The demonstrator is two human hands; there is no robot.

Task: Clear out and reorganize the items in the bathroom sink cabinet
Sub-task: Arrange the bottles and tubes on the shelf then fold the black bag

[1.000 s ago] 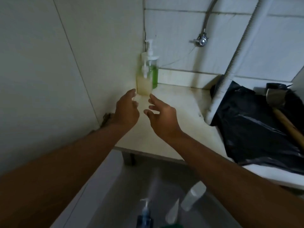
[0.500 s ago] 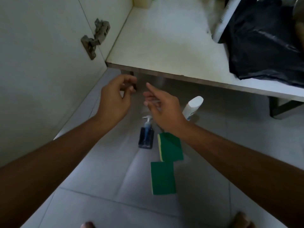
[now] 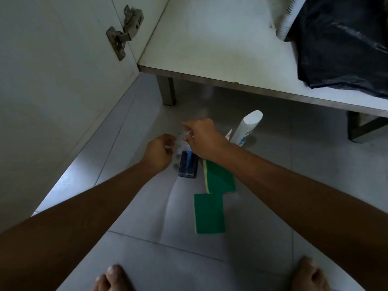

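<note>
Evidently, the head view, the only one supplied, looks down past both forearms to the tiled floor (image 3: 315, 148) in front of the open cabinet. The left hand (image 3: 160, 152) hangs low, fingers loosely curled, with nothing visible in it. The right hand (image 3: 204, 139), just beside it, has thumb and forefinger drawn toward each other over the top of a dark blue pump bottle (image 3: 188, 166). Blur hides the pump head, so whether they pinch it cannot be told. This bottle stands on the floor between the two hands, partly under the right one. A white bottle (image 3: 247, 129) stands just right of the right hand. One green sponge (image 3: 219, 178) lies under the right wrist, close beside the blue bottle, and a second sponge (image 3: 209, 213) lies nearer the person, the two meeting at a corner. In my judgement these items sit grouped on the floor because they were taken out for sorting and kept within easy reach. Beyond the hands is the cabinet shelf (image 3: 210, 45). On it, beyond and to the right of the right hand, a black plastic bag (image 3: 344, 43) lies against a corrugated hose (image 3: 286, 24). The bag appears not yet dealt with.
</note>
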